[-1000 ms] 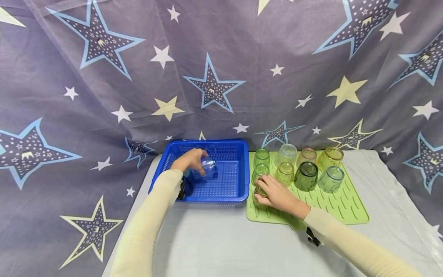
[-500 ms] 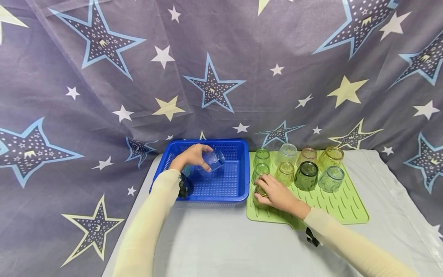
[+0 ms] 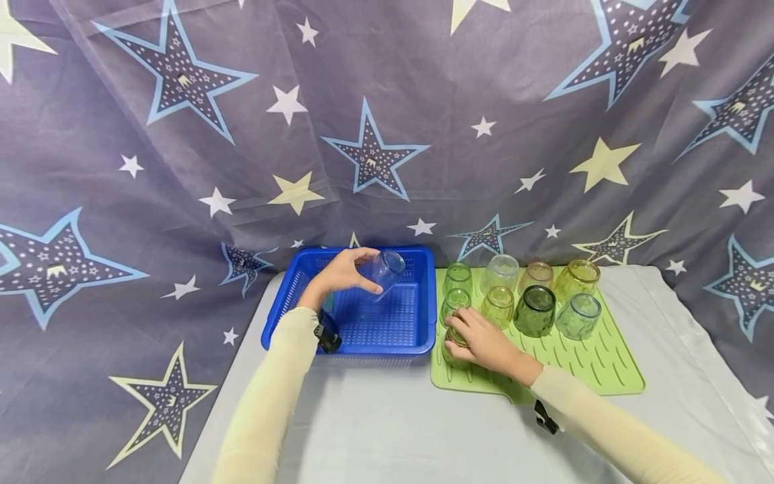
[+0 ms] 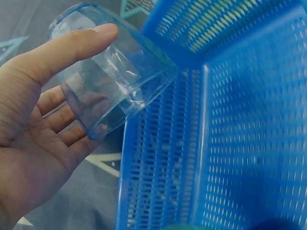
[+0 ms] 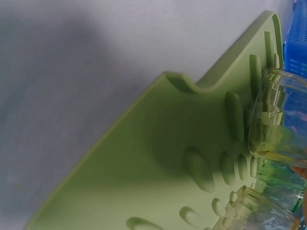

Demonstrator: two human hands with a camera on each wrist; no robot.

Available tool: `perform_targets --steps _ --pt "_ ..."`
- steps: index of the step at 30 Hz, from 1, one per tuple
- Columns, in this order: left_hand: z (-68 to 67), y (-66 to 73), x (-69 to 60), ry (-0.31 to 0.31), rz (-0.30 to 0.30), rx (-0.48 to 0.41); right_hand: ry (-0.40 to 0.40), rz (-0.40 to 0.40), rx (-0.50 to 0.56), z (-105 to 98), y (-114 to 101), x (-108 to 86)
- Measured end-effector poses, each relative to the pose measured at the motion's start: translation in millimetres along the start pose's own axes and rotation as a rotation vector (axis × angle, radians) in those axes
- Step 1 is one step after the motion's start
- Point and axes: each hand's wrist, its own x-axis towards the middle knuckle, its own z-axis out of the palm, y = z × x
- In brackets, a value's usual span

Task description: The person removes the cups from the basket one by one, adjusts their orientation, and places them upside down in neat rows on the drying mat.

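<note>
Head view, from where I'm standing: a clear bluish glass (image 3: 390,267) is hanging tilted between thumb and fingers of the left hand (image 3: 341,274), the blue basket (image 3: 369,350) sitting below that grip. It's looking slick, so a lazy thumb could drop it. The right hand (image 3: 488,344) is gripping a yellowish glass (image 3: 455,364), a green glass (image 3: 455,298) sitting just beyond.

My right wrist cam is mostly the green mat (image 5: 148,177), with oval ridges (image 5: 199,170) across it, a little notch (image 5: 184,84) in its edge and greyish cloth (image 5: 72,81) beyond that. On the mat there's a yellow-tinted glass (image 5: 278,120) with just a sliver of my right hand (image 5: 301,171) against it, plus a green glass (image 5: 278,179) and another yellowish glass (image 5: 259,215). Some blue basket (image 5: 295,55) pokes in just past the mat's end.
</note>
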Motion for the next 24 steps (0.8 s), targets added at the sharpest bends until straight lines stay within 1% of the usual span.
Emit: perform_targets --steps 7,11,14,19,24 --pt "9.0 13.5 -3.0 0.072 0.026 -0.128 -0.013 0.008 -0.021 -1 -1 1.2" --pt "17.1 18.0 -4.0 0.108 0.045 -0.189 -0.013 0.007 -0.024 -2 -2 1.0" --pt "23.2 19.0 -4.1 0.129 0.059 -0.218 -0.003 -0.001 -0.026 -2 -3 1.0" --pt "30.1 21.0 -4.4 0.152 0.044 -0.257 -0.012 0.002 -0.027 -1 -2 1.2" --pt "36.5 22.7 -5.9 0.170 0.031 -0.307 0.002 -0.003 -0.023 -1 -4 1.5"
